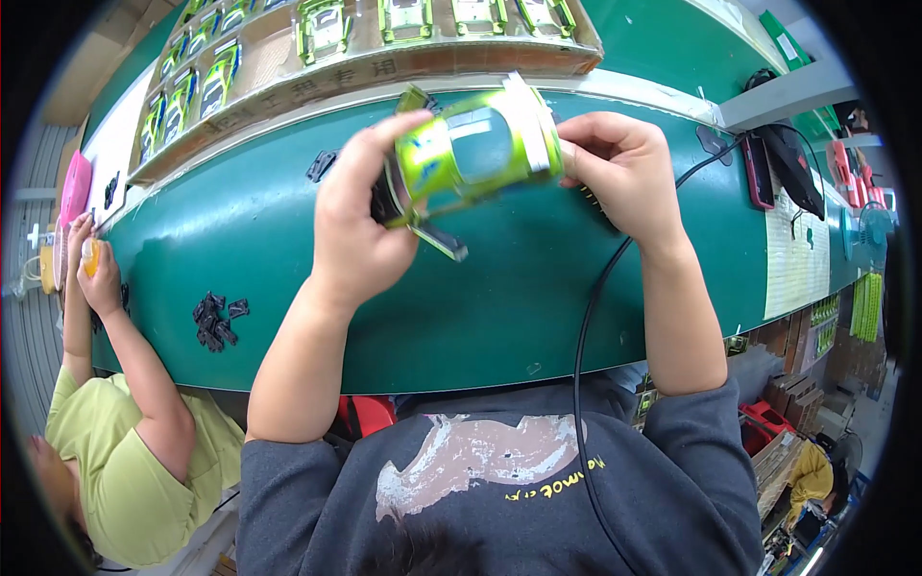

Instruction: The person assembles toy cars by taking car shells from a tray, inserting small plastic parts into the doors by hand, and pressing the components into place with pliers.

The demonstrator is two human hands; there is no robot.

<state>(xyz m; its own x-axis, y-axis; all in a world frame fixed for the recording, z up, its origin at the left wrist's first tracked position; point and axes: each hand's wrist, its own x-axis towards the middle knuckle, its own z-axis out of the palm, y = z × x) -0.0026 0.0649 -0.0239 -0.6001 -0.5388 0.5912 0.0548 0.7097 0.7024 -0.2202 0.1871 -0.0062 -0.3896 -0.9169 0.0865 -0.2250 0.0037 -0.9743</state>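
Note:
A lime-green toy car body shell with a white end and a large window opening is held up over the green table, slightly blurred. My left hand is closed round its left end, thumb and fingers on either side. At the white end, the fingertips of my right hand are pinched together against the edge; whether they also hold a small part is hidden. A dark strut with a pale edge sticks out below the shell near my left hand. Under my right hand lies a partly covered dark piece with small gold-coloured tips.
A cardboard tray of similar green shells stands at the back. Small black parts lie in a pile on the left. A black cable crosses the table by my right arm. A phone lies right. A co-worker sits left.

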